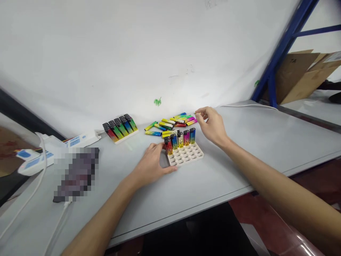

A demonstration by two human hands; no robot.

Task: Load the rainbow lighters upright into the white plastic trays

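My left hand (150, 164) grips the left side of a white tray with holes (186, 157), thumb along its front corner. Lighters with black tops stand in the tray's back row: a red lighter (168, 146) by my left fingers, then blue, clear-yellow, pink and a blue lighter (192, 136) at the right end. The front holes hold nothing. My right hand (211, 124) is raised right of the tray, fingers pinched. A tiny yellow bit shows at its fingertips; the rest is hidden. Beside it lies a loose pile of shiny coloured lighter sleeves (166, 124).
Against the wall at left, a second white tray (126, 138) stands filled with lighters. Further left are power strips (77, 140), white cables (39, 177) and a pixelated dark object (80, 174). A blue metal frame (277, 60) and cardboard boxes (301, 76) stand at right.
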